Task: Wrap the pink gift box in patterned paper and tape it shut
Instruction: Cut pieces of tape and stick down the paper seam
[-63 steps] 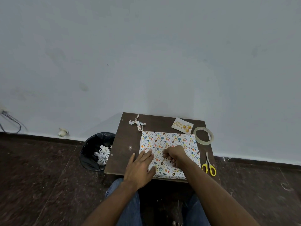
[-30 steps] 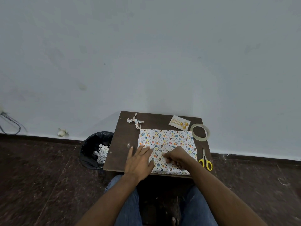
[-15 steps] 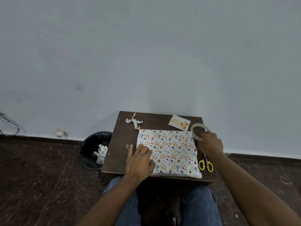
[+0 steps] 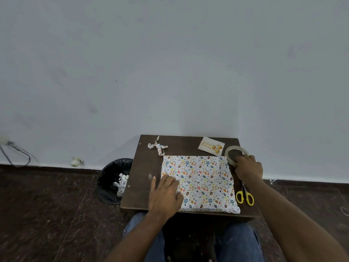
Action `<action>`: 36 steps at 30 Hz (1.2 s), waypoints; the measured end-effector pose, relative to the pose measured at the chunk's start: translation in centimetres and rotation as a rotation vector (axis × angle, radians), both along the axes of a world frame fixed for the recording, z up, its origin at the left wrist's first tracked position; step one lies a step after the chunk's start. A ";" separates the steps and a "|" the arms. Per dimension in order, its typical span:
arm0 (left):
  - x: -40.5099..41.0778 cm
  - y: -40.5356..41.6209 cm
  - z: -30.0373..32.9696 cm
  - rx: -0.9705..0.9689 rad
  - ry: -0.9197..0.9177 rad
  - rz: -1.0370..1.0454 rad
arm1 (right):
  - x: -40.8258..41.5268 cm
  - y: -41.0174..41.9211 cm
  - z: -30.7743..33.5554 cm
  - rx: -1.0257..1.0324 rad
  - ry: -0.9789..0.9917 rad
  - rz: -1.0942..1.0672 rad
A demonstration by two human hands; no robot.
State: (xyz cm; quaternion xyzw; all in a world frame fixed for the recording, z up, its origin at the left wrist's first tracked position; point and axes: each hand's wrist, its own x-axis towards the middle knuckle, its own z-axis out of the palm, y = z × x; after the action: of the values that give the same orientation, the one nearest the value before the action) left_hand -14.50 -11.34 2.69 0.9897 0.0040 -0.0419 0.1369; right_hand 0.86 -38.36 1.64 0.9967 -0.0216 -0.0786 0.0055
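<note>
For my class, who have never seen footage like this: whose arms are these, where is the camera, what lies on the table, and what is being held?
There is no machine: a camera worn on a person's head looks down at their own arms. The left hand presses flat on the egg-patterned wrapping paper on the small dark wooden table. The right hand rests on the clear tape roll; whether it grips it is unclear. Also there: yellow-handled scissors, a birthday card and a paper scrap.
</note>
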 end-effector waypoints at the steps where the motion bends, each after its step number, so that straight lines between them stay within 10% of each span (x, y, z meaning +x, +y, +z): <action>1: 0.0 -0.1 0.1 -0.013 -0.001 0.011 | -0.1 0.0 0.1 0.017 -0.020 -0.011; 16: 1.7 -0.3 2.1 -0.374 0.006 0.251 | -10.0 6.6 0.8 0.855 -0.324 0.085; 23: 0.7 -1.9 6.0 -1.258 0.095 0.506 | -13.0 9.9 0.1 0.876 -0.300 0.265; 36: 0.6 -1.2 5.3 -1.270 0.195 0.658 | -13.7 9.2 0.0 0.708 -0.398 0.486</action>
State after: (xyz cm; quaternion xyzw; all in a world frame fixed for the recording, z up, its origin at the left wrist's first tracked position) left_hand -13.94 -12.55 8.02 0.6584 0.2889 -0.0808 0.6903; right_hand -12.88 -29.15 1.63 0.9092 0.2396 0.1148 -0.3205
